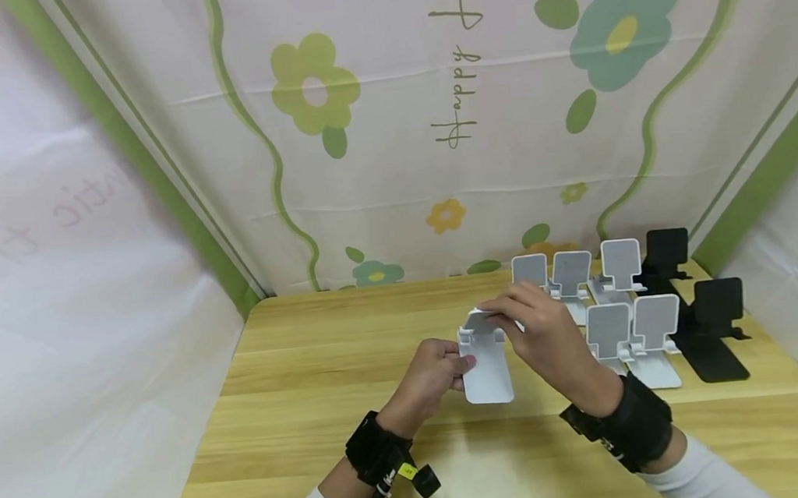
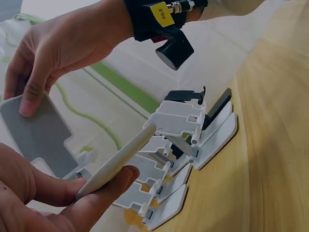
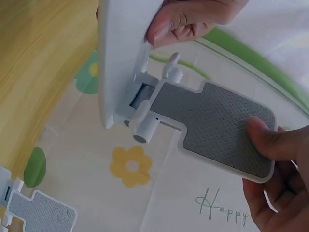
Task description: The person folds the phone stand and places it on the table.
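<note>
A white folding phone stand [image 1: 488, 379] is held above the table between both hands. My left hand [image 1: 437, 371] grips the edge of its base, thumb on the front face and fingers behind. My right hand [image 1: 542, 331] pinches the far end of the grey-padded back plate [image 3: 227, 128], thumb on the pad. In the right wrist view the plate stands out at an angle from the base, with the hinge and two small hooks [image 3: 171, 66] showing. The left wrist view shows the base edge-on between left thumb and fingers [image 2: 104, 198].
To the right, several white phone stands [image 1: 655, 323] stand unfolded in two rows on the wooden table [image 1: 313, 412]. Two black stands [image 1: 718, 300] are at the far right end. A flower-printed cloth [image 1: 392, 163] hangs behind, with more cloth at both sides.
</note>
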### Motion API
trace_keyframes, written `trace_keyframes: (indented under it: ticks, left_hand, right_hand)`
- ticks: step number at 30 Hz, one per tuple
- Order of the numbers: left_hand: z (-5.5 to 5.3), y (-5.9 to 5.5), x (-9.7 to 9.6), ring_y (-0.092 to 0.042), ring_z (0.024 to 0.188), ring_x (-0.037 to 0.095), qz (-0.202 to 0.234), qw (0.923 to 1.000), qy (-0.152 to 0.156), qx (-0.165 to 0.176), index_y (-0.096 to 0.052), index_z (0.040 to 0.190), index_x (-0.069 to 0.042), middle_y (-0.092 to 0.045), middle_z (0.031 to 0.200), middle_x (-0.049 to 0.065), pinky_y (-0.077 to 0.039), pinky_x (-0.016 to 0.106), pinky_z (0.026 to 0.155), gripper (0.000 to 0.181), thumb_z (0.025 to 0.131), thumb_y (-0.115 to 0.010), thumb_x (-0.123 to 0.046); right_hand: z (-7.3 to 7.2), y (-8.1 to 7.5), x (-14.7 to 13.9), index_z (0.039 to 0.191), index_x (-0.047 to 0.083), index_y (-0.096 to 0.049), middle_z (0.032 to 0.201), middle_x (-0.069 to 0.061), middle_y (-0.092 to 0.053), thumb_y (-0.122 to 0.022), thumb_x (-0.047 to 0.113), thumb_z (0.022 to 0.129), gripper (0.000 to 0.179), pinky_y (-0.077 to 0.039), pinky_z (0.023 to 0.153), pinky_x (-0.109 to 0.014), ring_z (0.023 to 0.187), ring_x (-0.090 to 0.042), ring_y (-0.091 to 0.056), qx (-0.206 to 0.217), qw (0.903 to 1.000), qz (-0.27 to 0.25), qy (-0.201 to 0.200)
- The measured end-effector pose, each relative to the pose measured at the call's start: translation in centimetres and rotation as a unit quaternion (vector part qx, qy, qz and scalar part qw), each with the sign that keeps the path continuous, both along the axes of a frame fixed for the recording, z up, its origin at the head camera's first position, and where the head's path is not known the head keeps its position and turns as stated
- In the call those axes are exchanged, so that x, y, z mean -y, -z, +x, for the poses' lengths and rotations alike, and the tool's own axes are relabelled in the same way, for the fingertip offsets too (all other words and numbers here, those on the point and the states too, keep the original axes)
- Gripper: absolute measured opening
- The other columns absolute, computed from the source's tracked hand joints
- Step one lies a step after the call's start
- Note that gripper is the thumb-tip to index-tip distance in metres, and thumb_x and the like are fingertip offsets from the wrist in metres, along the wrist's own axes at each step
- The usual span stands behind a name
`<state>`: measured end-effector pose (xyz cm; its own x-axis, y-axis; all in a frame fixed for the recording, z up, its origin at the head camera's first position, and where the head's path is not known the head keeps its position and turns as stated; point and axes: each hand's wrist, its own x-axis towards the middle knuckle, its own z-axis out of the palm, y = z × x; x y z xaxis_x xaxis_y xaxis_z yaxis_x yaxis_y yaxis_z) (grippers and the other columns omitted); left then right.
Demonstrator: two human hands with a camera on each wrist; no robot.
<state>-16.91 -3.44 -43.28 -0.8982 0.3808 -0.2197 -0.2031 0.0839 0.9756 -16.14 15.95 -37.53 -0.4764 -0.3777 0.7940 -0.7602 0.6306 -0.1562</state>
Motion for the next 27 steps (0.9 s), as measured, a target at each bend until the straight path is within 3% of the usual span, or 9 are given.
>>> trace_keyframes:
  ticks: [4, 10, 14, 17, 19, 21, 23, 25, 27]
  left_hand:
    - [-0.4, -0.4, 0.6, -0.073, 0.090, 0.018, 0.014, 0.9999, 0.003, 0.007, -0.069, 0.119, 0.008, -0.074, 0.108, 0.015, -0.062, 0.027, 0.076, 0.028, 0.104, -0.058, -0.012]
    - [-1.6, -1.7, 1.4, -0.065, 0.076, 0.010, 0.031, 0.9994, -0.016, -0.003, -0.070, 0.120, 0.009, -0.073, 0.098, 0.011, -0.054, 0.018, 0.066, 0.029, 0.102, -0.053, -0.007]
    - [-2.0, -2.4, 1.6, -0.067, 0.073, 0.007, 0.041, 0.9986, -0.029, -0.014, -0.067, 0.121, 0.013, -0.073, 0.094, 0.012, -0.055, 0.016, 0.064, 0.030, 0.102, -0.053, -0.004]
    - [-2.0, -2.5, 1.7, -0.067, 0.073, 0.008, 0.038, 0.9986, -0.029, -0.021, -0.067, 0.122, 0.014, -0.074, 0.095, 0.013, -0.055, 0.016, 0.064, 0.030, 0.101, -0.053, -0.003]
    - [-2.0, -2.3, 1.9, -0.068, 0.076, 0.009, 0.034, 0.9987, -0.028, -0.025, -0.066, 0.122, 0.014, -0.074, 0.097, 0.015, -0.056, 0.017, 0.066, 0.030, 0.101, -0.053, -0.003]
    - [-2.0, -2.2, 2.0, -0.068, 0.077, 0.009, 0.031, 0.9987, -0.028, -0.028, -0.067, 0.121, 0.013, -0.074, 0.098, 0.015, -0.056, 0.018, 0.066, 0.030, 0.101, -0.053, -0.003]
    - [-2.1, -2.1, 2.2, -0.068, 0.078, 0.009, 0.029, 0.9988, -0.028, -0.027, -0.067, 0.122, 0.012, -0.074, 0.098, 0.015, -0.056, 0.018, 0.065, 0.030, 0.101, -0.052, -0.003]
    - [-2.0, -2.1, 2.3, -0.067, 0.077, 0.009, 0.028, 0.9989, -0.028, -0.027, -0.067, 0.122, 0.011, -0.074, 0.098, 0.014, -0.055, 0.018, 0.064, 0.029, 0.101, -0.052, -0.003]
    - [-2.0, -2.2, 2.3, -0.067, 0.076, 0.009, 0.028, 0.9989, -0.028, -0.026, -0.067, 0.124, 0.010, -0.075, 0.098, 0.014, -0.055, 0.018, 0.063, 0.030, 0.101, -0.053, -0.003]
  right_hand:
    - [0.6, 0.8, 0.5, 0.093, 0.008, -0.079, 0.081, -0.001, -0.064, -0.086, -0.010, 0.071, 0.030, -0.049, 0.065, -0.023, 0.076, -0.014, -0.058, -0.012, 0.9997, 0.016, -0.011]
    - [1.6, 2.4, 1.6, 0.096, 0.006, -0.079, 0.083, -0.002, -0.069, -0.068, -0.003, 0.095, 0.014, -0.053, 0.064, -0.030, 0.072, -0.016, -0.059, -0.071, 0.9951, 0.065, -0.025]
    - [2.0, 3.1, 2.2, 0.096, 0.004, -0.079, 0.087, -0.002, -0.073, -0.049, 0.007, 0.108, 0.032, -0.053, 0.062, -0.030, 0.071, -0.017, -0.060, -0.120, 0.9900, 0.072, -0.017]
    - [2.2, 3.3, 2.3, 0.097, 0.004, -0.079, 0.089, -0.003, -0.073, -0.062, 0.004, 0.102, 0.018, -0.052, 0.062, -0.029, 0.070, -0.017, -0.058, -0.109, 0.9916, 0.067, -0.016]
    - [2.2, 3.2, 2.1, 0.098, 0.006, -0.079, 0.091, -0.002, -0.072, -0.075, 0.003, 0.092, 0.009, -0.050, 0.063, -0.025, 0.073, -0.015, -0.057, -0.059, 0.9966, 0.050, -0.029]
    - [2.2, 3.0, 1.8, 0.101, 0.007, -0.078, 0.095, -0.002, -0.072, -0.084, 0.003, 0.081, 0.021, -0.051, 0.068, -0.022, 0.078, -0.015, -0.060, 0.008, 0.9993, 0.008, -0.036]
    - [2.1, 2.7, 1.3, 0.107, 0.008, -0.076, 0.100, -0.002, -0.071, -0.085, 0.007, 0.081, 0.027, -0.052, 0.075, -0.019, 0.087, -0.016, -0.064, 0.092, 0.9941, -0.053, -0.023]
    - [2.0, 2.4, 0.8, 0.115, 0.008, -0.071, 0.108, -0.003, -0.070, -0.080, 0.016, 0.089, 0.028, -0.054, 0.084, -0.022, 0.096, -0.016, -0.065, 0.193, 0.9752, -0.108, 0.006]
    - [1.8, 2.0, 0.2, 0.127, 0.007, -0.065, 0.117, -0.006, -0.067, -0.071, 0.028, 0.098, 0.036, -0.055, 0.092, -0.028, 0.104, -0.019, -0.064, 0.318, 0.9361, -0.149, 0.024]
